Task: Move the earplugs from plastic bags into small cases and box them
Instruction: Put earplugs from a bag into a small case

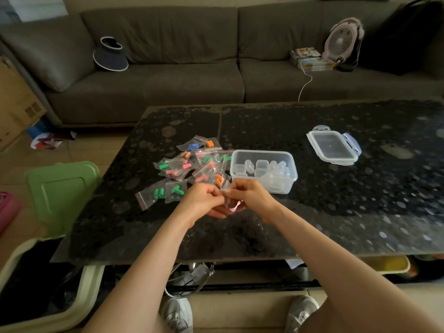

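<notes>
Worktop [336, 212]: dark, glossy, speckled slab, hard and slick

Storage box [284, 186], mid-slab: clear rigid plastic, a rounded rectangle, open on top. Small cases [262, 165] heaped inside, clear and squarish with soft corners

Lid [334, 146] lies well apart to the right, clip flaps splayed

Heap of zip bags [192, 164] just left of the box: thin crinkly film, reddish seal strips, stubby foam plugs in green, orange, pink and blue

Left hand [201, 200] and right hand [249, 195] meet at the near edge of the heap. Each grip is narrow, pinching the mouth of one zip bag [230, 200] held above the slab. Something pink shows in it, likely its earplugs [234, 205], but it is blurred

Judgement: the step is prising the seal open. Risks:
- The seal gives suddenly and the light foam springs out, rolling off the slick slab to the floor
- The film tears
- No case is set out yet, so freed plugs have nowhere to land
</notes>
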A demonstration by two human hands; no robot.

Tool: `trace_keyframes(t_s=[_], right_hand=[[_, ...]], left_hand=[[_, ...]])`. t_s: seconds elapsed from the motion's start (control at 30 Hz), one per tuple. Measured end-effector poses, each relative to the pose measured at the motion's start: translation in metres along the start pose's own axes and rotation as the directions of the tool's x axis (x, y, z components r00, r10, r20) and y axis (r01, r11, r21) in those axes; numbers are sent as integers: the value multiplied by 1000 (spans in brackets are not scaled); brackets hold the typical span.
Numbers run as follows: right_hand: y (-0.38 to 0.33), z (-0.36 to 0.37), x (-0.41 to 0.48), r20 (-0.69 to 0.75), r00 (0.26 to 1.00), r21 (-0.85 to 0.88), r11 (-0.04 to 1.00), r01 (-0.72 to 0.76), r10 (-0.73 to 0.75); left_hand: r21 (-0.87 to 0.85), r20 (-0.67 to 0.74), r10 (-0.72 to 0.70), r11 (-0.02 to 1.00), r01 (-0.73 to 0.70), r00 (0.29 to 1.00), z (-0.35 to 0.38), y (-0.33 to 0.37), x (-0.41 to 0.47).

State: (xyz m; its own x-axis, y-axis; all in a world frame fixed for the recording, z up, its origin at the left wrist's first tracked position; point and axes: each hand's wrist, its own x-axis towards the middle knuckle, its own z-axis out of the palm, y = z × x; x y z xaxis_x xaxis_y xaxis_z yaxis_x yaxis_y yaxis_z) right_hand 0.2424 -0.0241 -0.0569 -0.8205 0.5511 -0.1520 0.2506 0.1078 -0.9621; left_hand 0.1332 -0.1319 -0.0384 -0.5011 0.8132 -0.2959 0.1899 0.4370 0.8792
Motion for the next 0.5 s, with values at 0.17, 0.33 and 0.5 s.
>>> trace_keyframes(t_s=[0.17,0.33,0.5], right_hand=[[0,1,0,16,999,-60,998,36,-35],[0,11,4,-134,990,57,997,44,-36],[1,19,9,-237,971,54,998,-27,39]], left_hand=[[152,-150,128,983,-105,980,8,1,-2],[154,-391,132,985,-76,911,10,-1,6],[418,-339,252,903,-95,906,6,-6,8]])
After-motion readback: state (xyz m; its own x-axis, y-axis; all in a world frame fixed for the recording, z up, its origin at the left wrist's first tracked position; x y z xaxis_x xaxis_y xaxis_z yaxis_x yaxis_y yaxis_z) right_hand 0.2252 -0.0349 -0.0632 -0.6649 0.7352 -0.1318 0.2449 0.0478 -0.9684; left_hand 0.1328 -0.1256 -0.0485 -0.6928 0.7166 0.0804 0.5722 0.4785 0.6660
